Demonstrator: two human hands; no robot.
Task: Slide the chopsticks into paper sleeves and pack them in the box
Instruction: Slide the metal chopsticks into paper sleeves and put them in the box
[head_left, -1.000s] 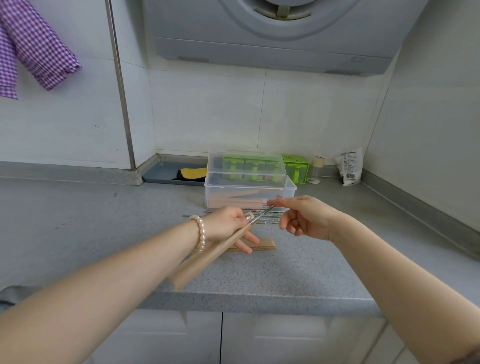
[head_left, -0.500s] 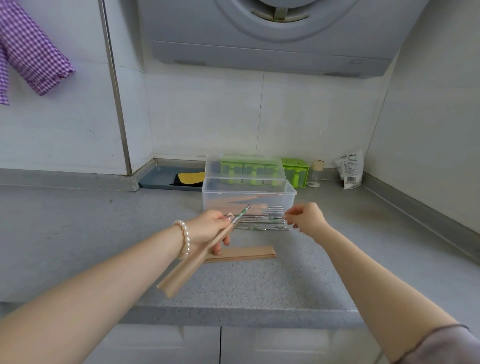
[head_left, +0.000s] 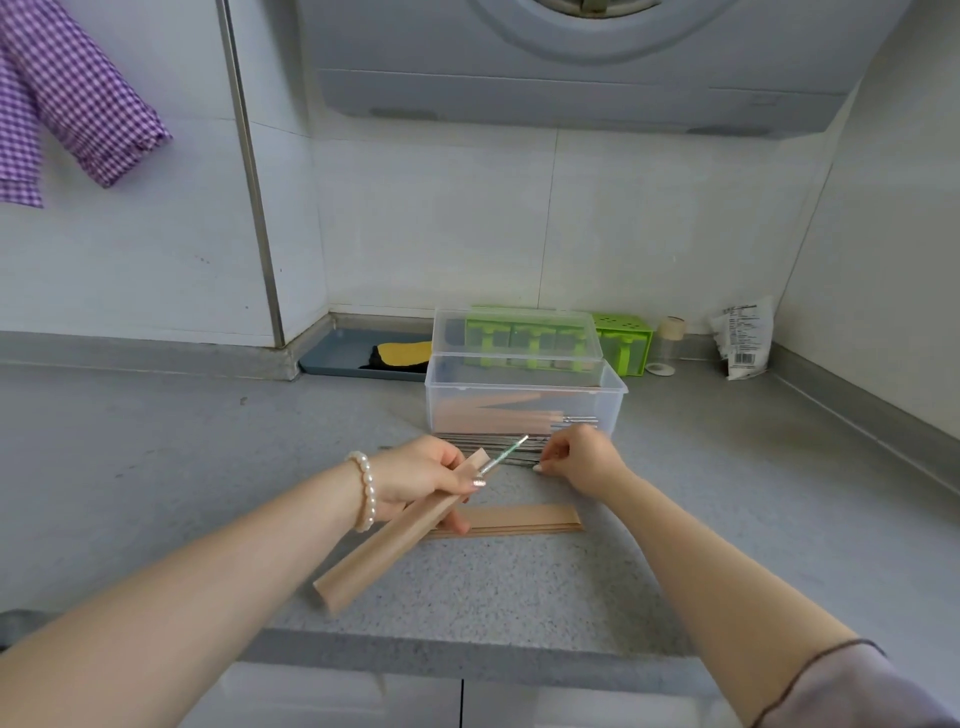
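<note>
My left hand (head_left: 423, 475) grips a brown paper sleeve (head_left: 384, 548) that slants down toward the counter's front edge. A metal chopstick (head_left: 503, 455) with a green end sticks out of the sleeve's top. My right hand (head_left: 579, 457) reaches down onto the pile of loose metal chopsticks (head_left: 485, 441) lying in front of the box, its fingers curled on them. The clear plastic box (head_left: 524, 402) behind holds several sleeved chopsticks. A stack of flat sleeves (head_left: 519, 519) lies on the counter under my hands.
The box's clear lid (head_left: 514, 338) leans behind it, with a green holder (head_left: 623, 340), a small jar (head_left: 667, 343) and a white packet (head_left: 743, 338) along the wall. A grey tray (head_left: 358, 356) sits in the corner. Purple checked cloth (head_left: 67, 98) hangs top left.
My right hand has let go of the chopstick in the sleeve and dropped to the loose pile. The left hand still holds the sleeve, now with that chopstick further in.
</note>
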